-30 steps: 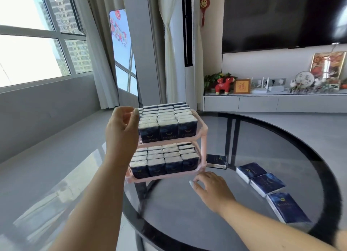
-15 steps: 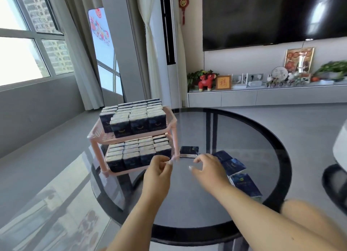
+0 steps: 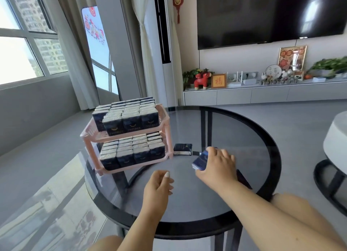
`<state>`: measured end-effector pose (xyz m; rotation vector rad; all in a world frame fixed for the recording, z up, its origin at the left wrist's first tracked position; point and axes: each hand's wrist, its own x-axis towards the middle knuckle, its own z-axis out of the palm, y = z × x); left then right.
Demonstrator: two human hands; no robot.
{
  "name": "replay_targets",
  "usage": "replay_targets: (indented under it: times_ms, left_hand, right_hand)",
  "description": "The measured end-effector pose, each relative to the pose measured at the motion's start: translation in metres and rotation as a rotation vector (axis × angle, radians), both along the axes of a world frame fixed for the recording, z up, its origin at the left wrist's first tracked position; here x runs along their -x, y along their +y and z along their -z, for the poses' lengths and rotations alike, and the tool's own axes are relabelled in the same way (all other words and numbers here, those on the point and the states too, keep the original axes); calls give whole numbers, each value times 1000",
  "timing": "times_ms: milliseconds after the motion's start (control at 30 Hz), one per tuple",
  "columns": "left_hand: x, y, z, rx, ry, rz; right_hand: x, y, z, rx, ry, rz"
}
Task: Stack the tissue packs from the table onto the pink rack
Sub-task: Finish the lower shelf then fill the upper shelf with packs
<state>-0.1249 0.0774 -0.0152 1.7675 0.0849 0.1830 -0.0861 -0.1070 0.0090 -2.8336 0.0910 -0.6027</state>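
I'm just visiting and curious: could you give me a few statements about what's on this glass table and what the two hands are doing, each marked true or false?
1. The right hand grips a dark blue tissue pack. True.
2. The pink rack has only one shelf. False: it has two, both filled with packs.
3. The left hand holds a pack. False: it holds nothing.
4. One lone pack lies flat on the round table beside the rack. True.
5. The rack stands on the floor. False: it stands on the table.
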Motion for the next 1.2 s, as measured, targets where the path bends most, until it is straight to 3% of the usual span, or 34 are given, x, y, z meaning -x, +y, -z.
replay_targets:
  times_ms: [133,333,400,500,600,700,967,1033,1200]
  left_hand:
    - [0,1,-1,54,1,98]
    - [0,5,-1,127,35,156]
    - [-1,6,-1,157,20,120]
    - [-3,6,-2,224,1,86]
    - [-5,6,-1,244,-9,77]
    - [-7,7,-1,230,-20,75]
    - [-10,6,6,139,-85,-36]
    - [-8,5,6,102,-106,-67]
    - [-9,5,5,100,-93,-110]
  right_hand:
    - [17,30,0,-256,67,-456]
    - [24,33,-8,-342,245,-687]
    - [11,23,-11,-329,245,-592]
    - [-22,5,-9,-45,213,-241]
    - [-42,-10,-5,46,474,-32]
    - [-50,-13,-3,48,606,-35]
    - [-45,-2,5,-85,391,-167]
    - [-39,3,-1,-240,344,-170]
    - [-19,16,-17,-1142,309,-246]
